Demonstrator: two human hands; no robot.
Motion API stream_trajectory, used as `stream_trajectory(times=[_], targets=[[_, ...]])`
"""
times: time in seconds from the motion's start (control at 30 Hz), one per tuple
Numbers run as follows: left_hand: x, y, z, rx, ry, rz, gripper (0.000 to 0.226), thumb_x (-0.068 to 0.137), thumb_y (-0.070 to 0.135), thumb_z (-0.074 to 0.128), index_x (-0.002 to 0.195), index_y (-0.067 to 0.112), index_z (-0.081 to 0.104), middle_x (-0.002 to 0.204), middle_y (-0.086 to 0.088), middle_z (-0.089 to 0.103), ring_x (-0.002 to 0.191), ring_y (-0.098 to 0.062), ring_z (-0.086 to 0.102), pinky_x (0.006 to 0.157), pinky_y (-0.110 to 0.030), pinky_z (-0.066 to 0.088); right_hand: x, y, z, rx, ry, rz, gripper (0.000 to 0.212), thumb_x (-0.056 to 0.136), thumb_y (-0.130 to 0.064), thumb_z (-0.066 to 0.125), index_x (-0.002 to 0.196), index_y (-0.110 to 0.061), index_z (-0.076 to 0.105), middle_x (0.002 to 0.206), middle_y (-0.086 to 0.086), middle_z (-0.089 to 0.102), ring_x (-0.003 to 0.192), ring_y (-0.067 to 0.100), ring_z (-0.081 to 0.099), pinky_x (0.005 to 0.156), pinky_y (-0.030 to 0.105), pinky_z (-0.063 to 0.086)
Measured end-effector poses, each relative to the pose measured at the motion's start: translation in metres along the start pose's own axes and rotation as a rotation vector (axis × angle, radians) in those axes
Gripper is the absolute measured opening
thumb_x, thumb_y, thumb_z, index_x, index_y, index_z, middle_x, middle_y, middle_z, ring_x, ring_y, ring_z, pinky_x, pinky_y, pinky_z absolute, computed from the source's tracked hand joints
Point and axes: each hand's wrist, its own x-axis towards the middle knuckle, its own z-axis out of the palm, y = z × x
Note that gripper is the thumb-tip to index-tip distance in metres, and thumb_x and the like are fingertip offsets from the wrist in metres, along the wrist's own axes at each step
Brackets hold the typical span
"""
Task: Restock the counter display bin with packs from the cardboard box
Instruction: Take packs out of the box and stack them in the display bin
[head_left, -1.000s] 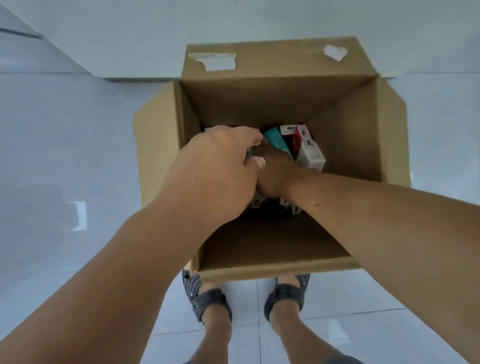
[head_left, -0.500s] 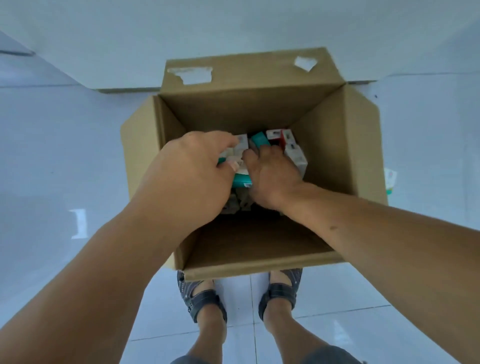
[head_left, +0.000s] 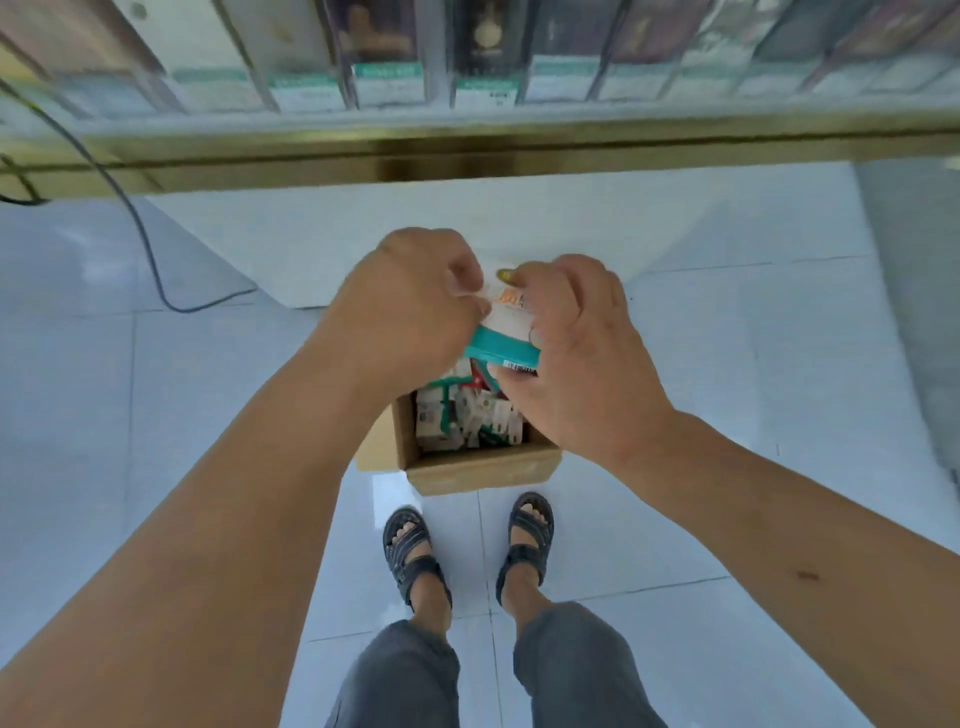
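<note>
Left hand (head_left: 410, 306) and right hand (head_left: 576, 358), grips clamped round white-and-teal packs (head_left: 506, 335), above cardboard box (head_left: 478, 470), labels too blurred to read

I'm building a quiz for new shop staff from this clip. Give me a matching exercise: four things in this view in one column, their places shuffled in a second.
Things
1. cardboard box
2. held packs
3. black cable
4. sandals

Places
A. worn by the person
B. gripped between the left hand and the right hand
C. standing on the floor tiles, more packs inside
D. trailing over the tiles at the left

Pairs: 1-C, 2-B, 3-D, 4-A
</note>
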Motion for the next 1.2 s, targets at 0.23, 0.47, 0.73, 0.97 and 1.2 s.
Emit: stream_trajectory(times=[0.23,0.47,0.73,0.97,1.2], targets=[[-0.064,0.094,-0.112,-0.53,-0.001,0.004,0.023,0.09,0.004,0.061,0.084,0.026,0.059,0.107,-0.002,0.065,0.086,-0.023,0.069,0.067,-0.043,0.062,0.01,-0.081,-0.155,0.172,0.06,0.076,0.077,0.076,-0.057,0.064,0.14,-0.02,0.042,0.126,0.007,0.045,0.116,0.024,0.043,0.09,0.034,0.043],[-0.097,0.164,-0.211,-0.529,-0.141,0.133,0.023,0.092,0.002,0.06,0.098,0.023,0.062,0.116,0.01,0.066,0.087,-0.019,0.07,0.067,-0.034,0.059,0.061,-0.132,-0.278,0.722,-0.188,0.319,0.078,0.073,-0.039,0.071,0.143,-0.039,0.037,0.113,-0.003,0.067,0.094,0.019,0.071,0.079,0.047,0.059],[-0.114,0.185,-0.26,-0.777,-0.179,0.103,0.05,0.092,0.02,0.064,0.134,0.04,0.047,0.111,0.003,0.071,0.084,-0.019,0.074,0.072,-0.041,0.061,0.086,-0.156,-0.322,1.341,0.095,0.569,0.027,0.088,-0.009,0.067,0.113,-0.009,0.059,0.097,0.011,0.075,0.085,0.028,0.074,0.078,0.053,0.059],[-0.095,0.193,-0.287,-0.909,-0.085,0.063,0.041,0.088,0.008,0.068,0.123,0.026,0.058,0.113,-0.007,0.067,0.086,-0.025,0.074,0.073,-0.045,0.06,0.097,-0.165,-0.331,1.301,0.18,0.603,0.023,0.092,-0.028,0.067,0.11,-0.018,0.059,0.102,0.004,0.075,0.085,0.019,0.074,0.064,0.035,0.059],[-0.065,0.22,-0.307,-0.813,-0.002,0.118,0.034,0.091,0.012,0.065,0.123,0.021,0.057,0.108,-0.009,0.069,0.082,-0.022,0.073,0.061,-0.033,0.056,0.116,-0.158,-0.35,-0.207,0.218,-0.202,0.082,0.075,-0.054,0.064,0.145,-0.019,0.038,0.152,0.006,0.037,0.142,0.025,0.029,0.117,0.045,0.025]])
